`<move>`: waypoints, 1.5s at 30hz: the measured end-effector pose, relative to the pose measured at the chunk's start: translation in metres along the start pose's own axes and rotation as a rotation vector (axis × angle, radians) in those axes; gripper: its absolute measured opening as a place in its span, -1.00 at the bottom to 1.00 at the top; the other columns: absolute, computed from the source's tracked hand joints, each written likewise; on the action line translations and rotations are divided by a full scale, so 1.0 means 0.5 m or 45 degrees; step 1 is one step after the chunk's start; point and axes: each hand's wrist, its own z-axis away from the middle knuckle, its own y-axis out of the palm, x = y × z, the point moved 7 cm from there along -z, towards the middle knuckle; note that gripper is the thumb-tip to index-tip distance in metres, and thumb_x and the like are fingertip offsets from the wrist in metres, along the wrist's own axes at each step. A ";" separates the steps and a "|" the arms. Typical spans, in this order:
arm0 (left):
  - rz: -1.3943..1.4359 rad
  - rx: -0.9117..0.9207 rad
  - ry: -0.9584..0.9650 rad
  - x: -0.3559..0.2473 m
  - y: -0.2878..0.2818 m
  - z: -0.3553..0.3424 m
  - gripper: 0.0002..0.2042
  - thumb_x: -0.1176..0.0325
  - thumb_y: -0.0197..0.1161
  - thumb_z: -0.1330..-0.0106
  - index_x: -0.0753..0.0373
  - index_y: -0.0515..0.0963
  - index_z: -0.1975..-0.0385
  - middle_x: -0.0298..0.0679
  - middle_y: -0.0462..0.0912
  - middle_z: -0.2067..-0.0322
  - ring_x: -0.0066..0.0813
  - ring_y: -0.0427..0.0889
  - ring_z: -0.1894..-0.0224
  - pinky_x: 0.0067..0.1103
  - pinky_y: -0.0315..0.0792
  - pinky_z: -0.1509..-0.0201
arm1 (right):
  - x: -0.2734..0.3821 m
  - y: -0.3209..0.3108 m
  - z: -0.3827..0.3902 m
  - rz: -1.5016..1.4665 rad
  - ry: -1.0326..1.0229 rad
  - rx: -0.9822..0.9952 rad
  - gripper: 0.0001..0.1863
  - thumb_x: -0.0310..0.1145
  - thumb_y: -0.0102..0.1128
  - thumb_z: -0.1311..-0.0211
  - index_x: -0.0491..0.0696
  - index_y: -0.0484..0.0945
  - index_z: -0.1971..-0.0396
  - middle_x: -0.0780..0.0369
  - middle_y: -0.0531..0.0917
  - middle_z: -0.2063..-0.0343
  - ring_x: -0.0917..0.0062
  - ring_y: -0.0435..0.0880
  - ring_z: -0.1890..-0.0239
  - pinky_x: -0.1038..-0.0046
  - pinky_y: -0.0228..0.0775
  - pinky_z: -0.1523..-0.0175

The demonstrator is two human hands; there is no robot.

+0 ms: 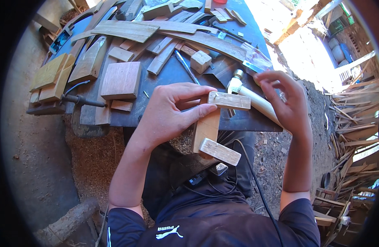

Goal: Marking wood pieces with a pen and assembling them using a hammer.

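Note:
My left hand (167, 109) grips a C-shaped wooden piece (207, 127) between thumb and fingers, over the near edge of the workbench. Two short pale blocks stick out to the right from its brown bar, one at each end. Raised to the right, my right hand (286, 101) has its fingers curled, with thumb and forefinger close together; whatever they may hold is too small to make out. Just left of it a hammer (261, 103) lies on the bench, its metal head away from me and its pale handle running toward the right corner.
The dark workbench (156, 92) carries a square wood block (120, 80), a small cube (200, 61), a blue pen (186, 66) and many long offcuts (123, 29). A clamp (84, 101) sits at its left edge. Scrap wood (358, 136) is piled at right; a cable (255, 177) crosses my lap.

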 end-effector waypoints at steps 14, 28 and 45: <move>-0.011 0.083 -0.032 -0.002 -0.001 -0.004 -0.65 0.48 0.45 -0.33 0.41 0.67 -0.09 -0.20 0.72 0.02 -0.48 0.71 -0.03 -0.51 0.62 -0.19 | -0.045 0.030 0.047 0.656 -0.201 0.029 -0.68 -0.35 0.23 -0.39 -0.05 0.56 -0.09 0.10 0.68 0.11 0.10 0.69 0.05 0.15 0.54 0.00; -0.139 0.092 -0.002 -0.002 -0.003 -0.007 -0.62 0.34 0.49 -0.33 0.37 0.68 -0.09 -0.25 0.76 0.08 -0.56 0.71 0.03 -0.55 0.60 -0.15 | 0.199 -0.034 -0.003 0.385 -0.430 0.329 -0.59 -0.40 0.27 -0.45 -0.09 0.55 -0.25 0.27 0.67 0.48 0.75 0.45 0.56 0.60 0.27 0.45; -0.111 0.069 0.034 0.003 -0.002 -0.002 -0.64 0.40 0.47 -0.34 0.37 0.68 -0.09 -0.24 0.78 0.10 -0.58 0.72 0.03 -0.57 0.58 -0.15 | 0.207 -0.035 0.006 0.497 -0.560 0.141 -0.54 -0.52 0.33 -0.36 -0.05 0.62 -0.25 0.20 0.78 0.33 0.79 0.52 0.50 0.66 0.34 0.38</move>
